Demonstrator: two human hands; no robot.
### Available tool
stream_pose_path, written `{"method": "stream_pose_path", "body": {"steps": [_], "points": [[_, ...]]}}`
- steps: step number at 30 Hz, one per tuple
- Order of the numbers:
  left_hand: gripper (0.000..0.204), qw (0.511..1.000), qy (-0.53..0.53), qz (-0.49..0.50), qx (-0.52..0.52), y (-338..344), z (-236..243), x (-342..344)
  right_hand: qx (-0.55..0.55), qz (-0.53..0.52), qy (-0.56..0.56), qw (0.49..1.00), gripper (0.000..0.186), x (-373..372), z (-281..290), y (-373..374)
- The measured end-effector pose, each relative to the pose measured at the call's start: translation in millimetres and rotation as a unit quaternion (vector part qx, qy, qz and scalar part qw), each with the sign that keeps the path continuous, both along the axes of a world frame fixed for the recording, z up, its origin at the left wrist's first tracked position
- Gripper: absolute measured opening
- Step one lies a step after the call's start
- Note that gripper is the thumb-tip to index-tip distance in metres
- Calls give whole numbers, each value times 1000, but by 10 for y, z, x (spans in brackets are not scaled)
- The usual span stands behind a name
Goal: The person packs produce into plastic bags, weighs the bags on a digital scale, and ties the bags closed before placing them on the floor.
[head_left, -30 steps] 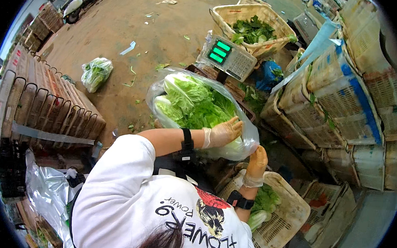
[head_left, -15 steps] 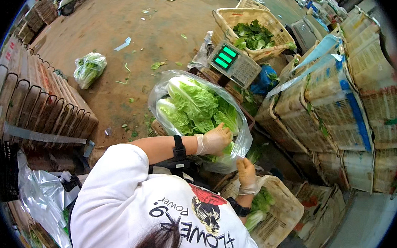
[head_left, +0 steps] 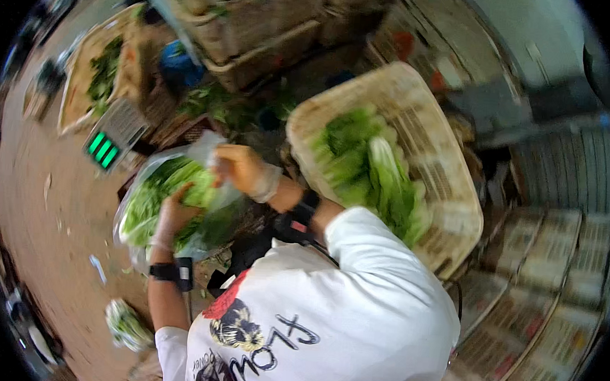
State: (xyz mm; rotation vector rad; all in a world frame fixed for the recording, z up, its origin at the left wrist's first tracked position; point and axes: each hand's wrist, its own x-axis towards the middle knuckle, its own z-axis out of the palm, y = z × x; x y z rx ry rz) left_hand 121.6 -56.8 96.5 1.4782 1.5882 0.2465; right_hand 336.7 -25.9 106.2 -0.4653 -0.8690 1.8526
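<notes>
A clear plastic bag filled with napa cabbage stands left of the middle, below the scale. My left hand, in a thin clear glove, lies on the leaves at the bag's mouth. Its thumb is spread from its fingers, though motion blurs them. Closed fingers of my gloved right hand pinch the bag's rim on the right. More napa cabbages lie in a pale plastic crate to the right of my hands.
A digital scale with a lit green display stands beyond the bag. A yellowish crate of dark greens is farther left. Stacked crates rise at the back. A bagged cabbage lies on the floor at lower left; flat crates are at right.
My view has swung right, so the bag and scale now appear farther left and the cabbage crate shows fully. My hands stay at the bag, the right still on its rim.
</notes>
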Motion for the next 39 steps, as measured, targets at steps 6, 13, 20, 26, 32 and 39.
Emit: {"method": "stream_pose_path", "body": {"steps": [6,13,20,26,32,39], "points": [[65,947,-215,36,-234,514,271,-477,-203,117,238,943,20,-138,42,25],[63,969,229,-94,15,422,54,-524,123,-92,-414,897,30,762,-206,-184],[46,811,481,-232,238,53,-261,-520,118,-29,-838,532,29,2225,-788,-313],[47,864,324,-177,341,109,-4,-184,199,192,-861,428,40,2427,-2775,-657],[35,864,398,-55,302,-39,360,-102,78,123,-825,546,59,2457,-937,-287],[54,914,-38,315,253,-400,1024,-350,111,-55,-381,916,67,2046,1020,-94]]}}
